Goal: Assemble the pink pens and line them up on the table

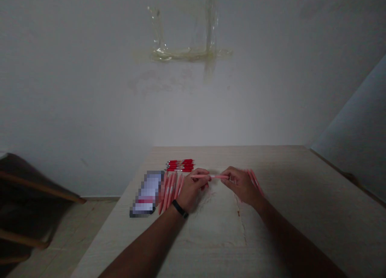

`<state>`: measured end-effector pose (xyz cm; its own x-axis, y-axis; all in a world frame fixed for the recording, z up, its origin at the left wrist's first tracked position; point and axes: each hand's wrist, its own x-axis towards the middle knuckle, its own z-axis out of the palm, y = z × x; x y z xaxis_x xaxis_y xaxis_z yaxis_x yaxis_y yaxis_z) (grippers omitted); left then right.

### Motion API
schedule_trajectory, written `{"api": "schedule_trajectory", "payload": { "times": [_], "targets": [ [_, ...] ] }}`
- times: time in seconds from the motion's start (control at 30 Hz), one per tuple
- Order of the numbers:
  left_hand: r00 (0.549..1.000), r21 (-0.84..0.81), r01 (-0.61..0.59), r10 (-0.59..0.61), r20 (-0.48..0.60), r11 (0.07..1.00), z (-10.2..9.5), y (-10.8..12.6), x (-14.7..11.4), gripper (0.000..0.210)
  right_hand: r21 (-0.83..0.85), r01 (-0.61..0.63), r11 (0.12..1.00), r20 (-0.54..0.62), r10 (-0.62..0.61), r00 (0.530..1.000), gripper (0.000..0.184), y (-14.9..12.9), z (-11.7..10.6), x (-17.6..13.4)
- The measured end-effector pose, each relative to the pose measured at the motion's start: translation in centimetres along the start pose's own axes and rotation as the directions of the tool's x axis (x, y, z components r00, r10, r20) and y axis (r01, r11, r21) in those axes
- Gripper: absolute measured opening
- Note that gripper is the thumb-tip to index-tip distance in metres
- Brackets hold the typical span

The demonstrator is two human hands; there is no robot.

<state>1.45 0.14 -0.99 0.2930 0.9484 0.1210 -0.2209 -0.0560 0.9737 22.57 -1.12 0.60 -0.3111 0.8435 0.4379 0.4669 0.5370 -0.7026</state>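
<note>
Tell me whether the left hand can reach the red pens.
Likely yes: the red pens lie just beyond the left hand, nothing visible between, though it holds a pink pen.

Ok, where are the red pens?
In the head view, the red pens lie at the far left of the table, beyond the pink pens beside the left hand.

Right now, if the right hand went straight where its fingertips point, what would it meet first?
Probably the left hand: the right hand points toward it along the pink pen that both hold, though depth is hard to judge.
</note>
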Motion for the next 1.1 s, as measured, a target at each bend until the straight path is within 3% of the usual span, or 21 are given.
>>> {"api": "schedule_trajectory", "payload": {
  "times": [0.1, 0.17, 0.23, 0.37, 0.43, 0.53, 0.63, 0.73, 0.87, 1.1],
  "targets": [
    [0.993, -0.07, -0.026, 0.017, -0.117, 0.997, -0.5, 0.2, 0.2, 0.025, 0.064, -0.101, 0.993, -0.068, 0.105, 0.992, 0.019, 0.4, -0.8, -0.2],
    [0.992, -0.045, -0.041, 0.035, -0.124, 0.998, -0.7, 0.4, 0.4, 0.023, 0.16, -0.178, 0.971, -0.089, 0.194, 0.977, 0.023, 0.7, -1.1, -0.3],
    [0.996, 0.032, -0.043, 0.045, -0.073, 0.999, -0.7, 0.5, 0.3, 0.023, 0.255, -0.185, 0.949, -0.116, 0.22, 0.969, 0.024, 0.9, -1.0, -0.3],
    [0.995, 0.28, -0.074, 0.054, 0.079, 0.957, -0.2, 0.7, -0.1, 0.026, 0.352, -0.065, 0.934, -0.123, 0.115, 0.986, 0.024, 1.0, 0.1, -0.1],
    [0.987, 0.479, -0.135, 0.078, 0.138, 0.868, -0.1, 0.9, -0.3, 0.025, 0.347, -0.029, 0.937, -0.105, 0.069, 0.992, 0.024, 1.1, 0.5, -0.1],
    [0.965, 0.743, -0.259, 0.13, 0.228, 0.617, -0.6, 1.0, -0.6, 0.036, 0.25, -0.037, 0.967, -0.122, 0.069, 0.99, 0.022, 1.2, 0.6, -0.1],
    [0.947, 0.854, -0.317, 0.086, 0.31, 0.412, -1.3, 0.6, -0.6, 0.055, 0.134, -0.103, 0.986, -0.113, 0.119, 0.987, 0.023, 1.0, 0.3, -0.2],
    [0.949, 0.906, -0.302, 0.0, 0.316, 0.298, -1.8, 0.1, -0.6, 0.066, 0.089, -0.114, 0.989, -0.072, 0.121, 0.99, 0.024, 0.8, 0.3, -0.1],
    [0.948, 0.932, -0.288, -0.076, 0.31, 0.219, -1.8, -0.2, -0.7, 0.071, 0.06, -0.088, 0.994, -0.027, 0.089, 0.996, 0.024, 0.6, 0.6, 0.1],
    [0.949, 0.93, -0.282, -0.071, 0.306, 0.235, -1.9, -0.5, -0.8, 0.072, 0.003, -0.087, 0.996, -0.045, 0.087, 0.995, 0.023, 0.8, 0.6, 0.0]
  ]
}}
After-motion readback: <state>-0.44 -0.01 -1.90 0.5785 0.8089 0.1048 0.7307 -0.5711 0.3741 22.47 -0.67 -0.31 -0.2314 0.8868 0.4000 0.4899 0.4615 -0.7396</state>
